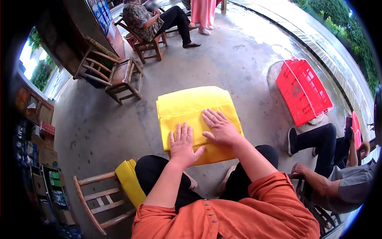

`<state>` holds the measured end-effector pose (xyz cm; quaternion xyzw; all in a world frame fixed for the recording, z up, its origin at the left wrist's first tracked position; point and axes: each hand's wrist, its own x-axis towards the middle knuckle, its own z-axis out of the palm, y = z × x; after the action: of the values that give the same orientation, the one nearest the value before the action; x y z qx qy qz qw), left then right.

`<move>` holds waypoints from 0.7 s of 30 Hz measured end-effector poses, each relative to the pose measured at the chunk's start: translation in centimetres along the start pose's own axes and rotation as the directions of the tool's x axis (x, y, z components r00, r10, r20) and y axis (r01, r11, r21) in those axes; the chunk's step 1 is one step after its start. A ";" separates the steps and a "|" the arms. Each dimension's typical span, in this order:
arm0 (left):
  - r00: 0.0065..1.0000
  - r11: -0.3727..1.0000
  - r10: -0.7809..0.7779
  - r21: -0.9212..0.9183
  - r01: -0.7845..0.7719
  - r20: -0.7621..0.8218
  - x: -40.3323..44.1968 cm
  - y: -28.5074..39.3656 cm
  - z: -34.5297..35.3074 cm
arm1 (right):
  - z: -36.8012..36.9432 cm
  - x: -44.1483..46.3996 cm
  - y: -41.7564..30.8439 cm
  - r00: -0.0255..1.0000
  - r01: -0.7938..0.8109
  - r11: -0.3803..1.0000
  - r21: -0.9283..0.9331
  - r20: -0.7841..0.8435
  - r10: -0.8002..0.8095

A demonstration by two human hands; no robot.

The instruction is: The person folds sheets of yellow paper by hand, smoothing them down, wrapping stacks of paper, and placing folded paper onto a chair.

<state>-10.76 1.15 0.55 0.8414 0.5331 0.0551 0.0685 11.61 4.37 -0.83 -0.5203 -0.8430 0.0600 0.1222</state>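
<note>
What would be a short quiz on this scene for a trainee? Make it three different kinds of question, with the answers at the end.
1. Multiple choice: what does the left hand rest on? (a) a shoe; (b) folded yellow cloth; (c) a phone.
2. True or false: the right hand is clenched into a fist.
3. Fill in the blank: the crate is ____ in colour.

Key: 1. b. 2. False; it lies open, palm down, on the cloth. 3. Red.
</note>
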 end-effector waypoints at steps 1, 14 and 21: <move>1.000 1.000 0.009 0.016 -0.009 -0.007 -0.2 -0.6 0.2 | -0.6 -0.5 0.6 0.999 -0.032 0.999 -0.002 0.011 0.032; 0.891 0.821 0.223 -0.417 -0.390 -0.395 -1.0 -12.3 0.1 | -3.5 -7.2 3.7 0.990 -0.101 0.986 0.133 -0.080 0.112; 0.867 0.756 0.197 -0.492 -0.432 -0.458 -4.0 -10.5 -2.2 | -6.0 -12.9 2.0 0.967 -0.037 0.932 0.360 -0.221 0.124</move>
<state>-22.15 2.13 0.80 0.8316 0.3410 0.3867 0.2064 20.46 -6.42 2.63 -0.5278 -0.7754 0.1519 0.3117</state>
